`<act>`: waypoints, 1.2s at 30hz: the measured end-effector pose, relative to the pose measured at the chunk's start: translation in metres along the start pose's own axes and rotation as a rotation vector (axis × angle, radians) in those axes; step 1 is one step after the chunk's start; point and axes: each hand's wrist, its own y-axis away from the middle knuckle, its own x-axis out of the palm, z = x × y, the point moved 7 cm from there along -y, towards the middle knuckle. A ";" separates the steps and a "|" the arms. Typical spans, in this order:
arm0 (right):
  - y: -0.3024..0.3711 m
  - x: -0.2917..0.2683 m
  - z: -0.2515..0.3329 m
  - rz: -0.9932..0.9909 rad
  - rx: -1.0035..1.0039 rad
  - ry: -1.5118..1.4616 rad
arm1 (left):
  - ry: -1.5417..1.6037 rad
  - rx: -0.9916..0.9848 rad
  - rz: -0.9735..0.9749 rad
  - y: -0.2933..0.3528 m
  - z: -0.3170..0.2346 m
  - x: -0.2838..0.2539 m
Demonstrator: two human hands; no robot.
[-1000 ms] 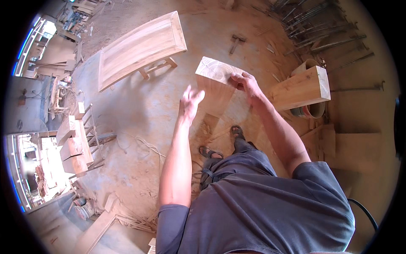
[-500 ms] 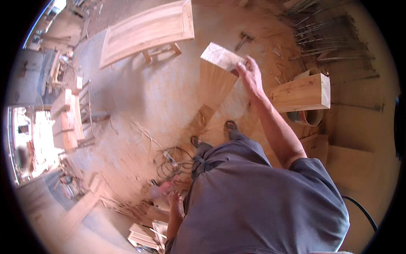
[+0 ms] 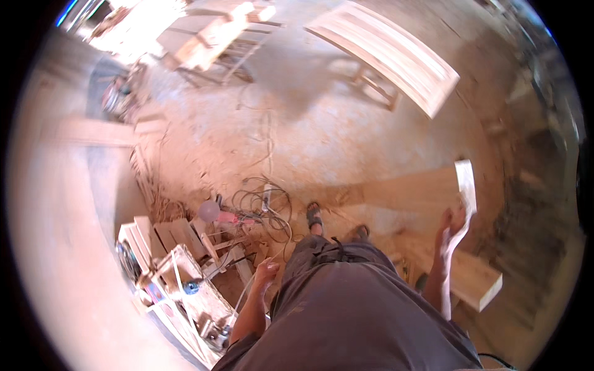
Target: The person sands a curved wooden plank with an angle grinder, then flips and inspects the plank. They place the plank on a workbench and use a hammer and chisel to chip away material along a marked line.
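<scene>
My right hand (image 3: 450,226) is at the pale end of a long, thick wooden beam (image 3: 408,188), its fingers bent against the edge and somewhat blurred. The beam stretches from near my feet out to the right. Beneath and beyond my right forearm lies a second squared beam (image 3: 476,281). Near my left hip, my left hand (image 3: 267,271) hangs with its fingers curled in, and nothing shows in them. A thin pale cord (image 3: 246,295) passes beside that hand. A pink power tool with a round, pale disc (image 3: 224,215) lies on the floor ahead of it.
Coiled cables (image 3: 263,201) lie on the dusty floor left of my feet. Wood offcuts and a cluttered box (image 3: 185,272) stand at lower left. A panelled wooden door (image 3: 390,52) rests on a low stand ahead. Boards on a rack (image 3: 213,43) stand at upper left.
My view has swung so the scene turns clockwise; the panelled door now appears farther right and the clutter at lower left shows more. My right hand stays at the beam's end.
</scene>
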 end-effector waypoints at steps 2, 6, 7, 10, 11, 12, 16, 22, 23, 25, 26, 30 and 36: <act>0.023 0.063 -0.003 0.216 0.011 -0.195 | -0.145 0.073 -0.090 0.000 -0.010 -0.013; 0.030 0.147 0.119 0.590 -0.308 0.005 | -0.035 0.029 -0.235 0.001 -0.019 -0.041; 0.031 0.166 0.141 0.642 -0.381 0.033 | -0.143 0.038 -0.284 0.001 -0.024 -0.056; 0.028 0.202 0.164 0.776 -0.468 0.068 | -0.311 0.117 -0.391 0.003 -0.018 -0.105; 0.026 0.217 0.166 0.816 -0.469 0.053 | -0.264 0.182 -0.431 0.003 -0.003 -0.126; 0.025 0.226 0.167 0.842 -0.455 0.063 | -0.147 0.157 -0.441 -0.003 0.000 -0.130; 0.024 0.255 0.161 1.016 -0.315 0.175 | 0.249 -0.067 -0.427 -0.019 -0.013 -0.140; -0.005 0.316 0.123 1.305 -0.112 0.404 | 0.432 0.111 -0.268 -0.084 -0.058 -0.110; -0.015 0.330 0.115 1.298 -0.104 0.391 | 0.615 0.014 -0.250 -0.095 -0.071 -0.096; -0.038 0.360 0.105 1.311 -0.071 0.383 | 0.781 -0.030 -0.197 -0.126 -0.097 -0.087; -0.053 0.377 0.100 1.329 -0.055 0.406 | 0.871 -0.050 -0.166 -0.140 -0.115 -0.077; -0.128 0.443 0.073 1.361 -0.017 0.431 | 0.004 0.050 -0.275 -0.196 -0.220 -0.076; -0.269 0.544 0.090 1.307 -0.119 0.389 | -0.168 -0.029 -0.358 -0.232 -0.389 -0.118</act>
